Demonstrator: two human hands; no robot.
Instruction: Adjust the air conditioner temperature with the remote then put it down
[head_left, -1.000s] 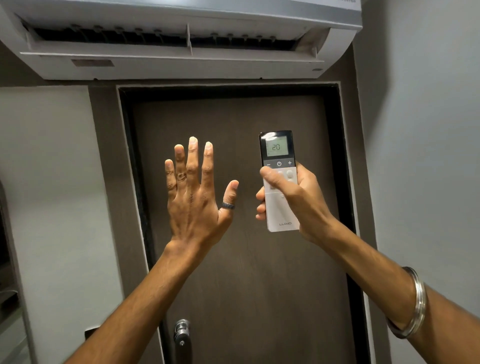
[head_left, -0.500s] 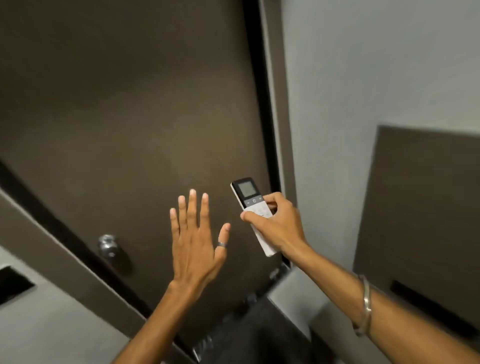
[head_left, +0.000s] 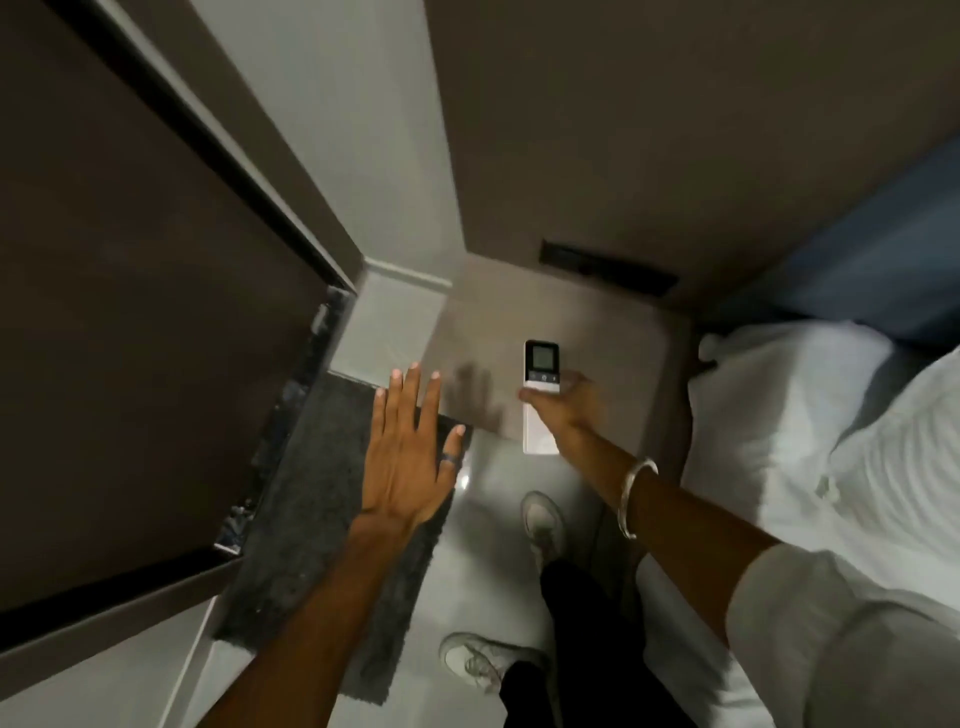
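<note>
The white remote (head_left: 540, 400) with a dark top and small grey screen is upright in my right hand (head_left: 569, 405), which grips it around the middle with the thumb across its front. It hangs above the near edge of a beige bedside table (head_left: 571, 322). My left hand (head_left: 408, 452) is flat and open, fingers spread, a dark ring on the thumb, hovering left of the remote over the mat. The air conditioner is out of view.
A dark door (head_left: 130, 312) fills the left. A grey mat (head_left: 322, 545) lies on the pale floor below it. A bed with white pillow and sheets (head_left: 810, 441) is at right. My shoes (head_left: 543, 519) stand on the floor.
The view has swung down from the air conditioner and door to the floor and bedside table. My right hand has carried the remote down over the table; the left hand stays open beside it.
</note>
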